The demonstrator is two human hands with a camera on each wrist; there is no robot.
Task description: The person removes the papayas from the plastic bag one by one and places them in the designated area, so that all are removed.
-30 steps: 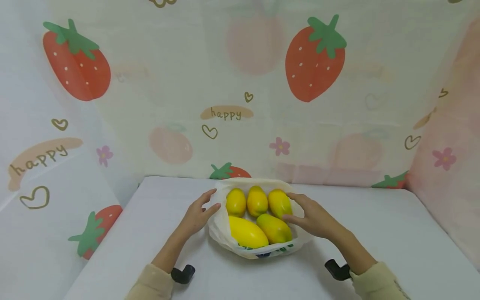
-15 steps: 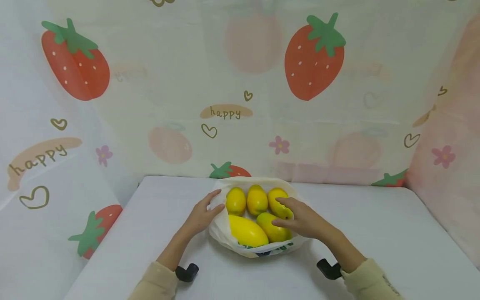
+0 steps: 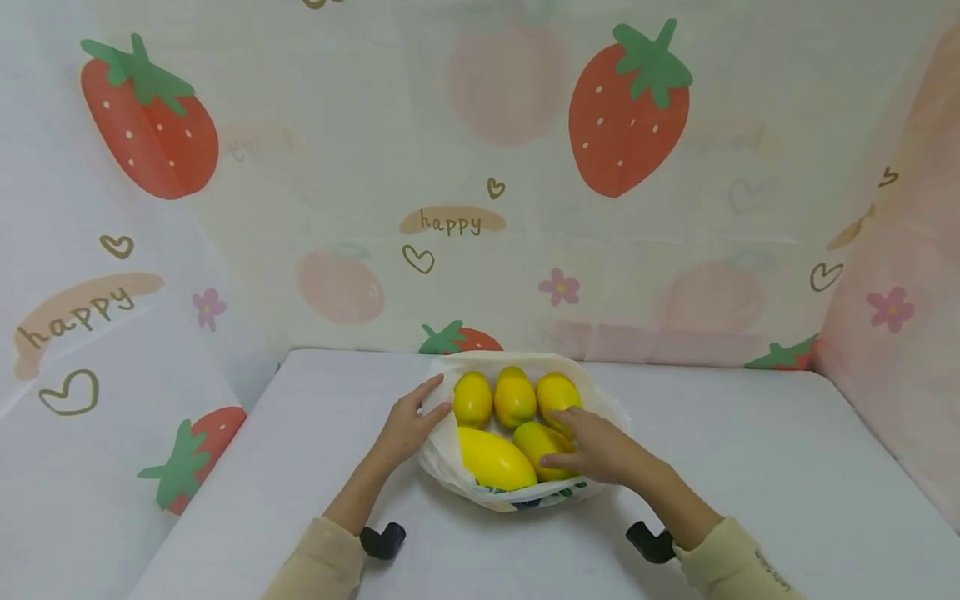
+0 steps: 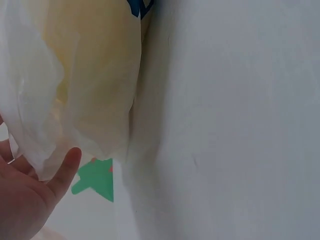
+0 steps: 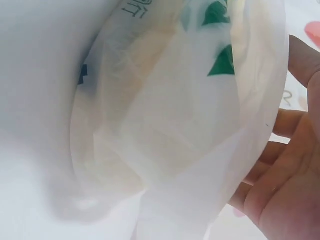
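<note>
A white plastic bag (image 3: 442, 468) lies with its mouth wide, holding several yellow mangoes. Three sit in a back row: a left mango (image 3: 472, 400), a middle mango (image 3: 514, 397) and a right mango (image 3: 557, 390). In front are a larger yellow mango (image 3: 497, 460) and a greenish-yellow mango (image 3: 531, 437). My left hand (image 3: 405, 429) rests at the bag's left rim, thumb and fingers spread; the left wrist view shows its thumb at the plastic. My right hand (image 3: 606, 448) reaches over the right rim, fingers apart above the right-hand mangoes. In the right wrist view, the bag hides its fingertips.
The bag stands on a white-covered table (image 3: 750, 467). Behind it hangs a pale curtain (image 3: 337, 125) printed with strawberries. Below each forearm shows a black curved piece, one on the left (image 3: 384, 542) and one on the right (image 3: 649, 542).
My right hand has moved left and down, from the back right mango to over the front right one. My left hand has shifted slightly right, up to the bag's rim. The mangoes have stayed put.
</note>
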